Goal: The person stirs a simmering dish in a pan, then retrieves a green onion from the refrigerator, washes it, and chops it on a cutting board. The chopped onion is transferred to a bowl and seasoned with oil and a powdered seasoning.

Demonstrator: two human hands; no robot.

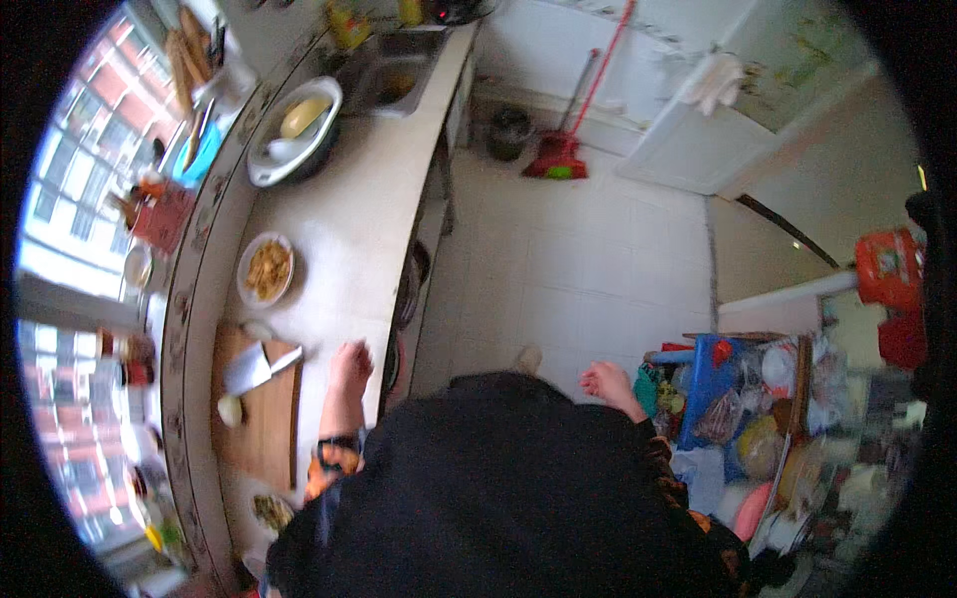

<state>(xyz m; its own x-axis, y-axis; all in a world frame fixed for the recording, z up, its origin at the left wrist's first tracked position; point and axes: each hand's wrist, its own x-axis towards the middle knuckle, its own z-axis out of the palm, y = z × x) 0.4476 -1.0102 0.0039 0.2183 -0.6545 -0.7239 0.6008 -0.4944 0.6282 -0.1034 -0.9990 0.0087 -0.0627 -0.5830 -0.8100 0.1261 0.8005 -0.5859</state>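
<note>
My left hand [351, 366] is held over the pale countertop [351, 202], just right of a wooden cutting board [273, 426]. Its fingers look loosely curled and blurred, with nothing seen in them. On the board lie a cleaver [248, 369] with a light handle and a peeled, whitish round vegetable [230, 410]. Beyond the board stands a bowl of chopped food [268, 270]. My right hand [604, 380] hangs in the air over the tiled floor, beside the shelf at the right, with fingers partly bent and no object visible in it.
A large basin [329, 123] with a yellow item stands near the sink [396, 82]. A red broom and dustpan [557, 157] and a dark bin [508, 133] are by the far wall. A blue crate [695, 389] and bagged goods are at the right. Another dish [271, 511] sits near me.
</note>
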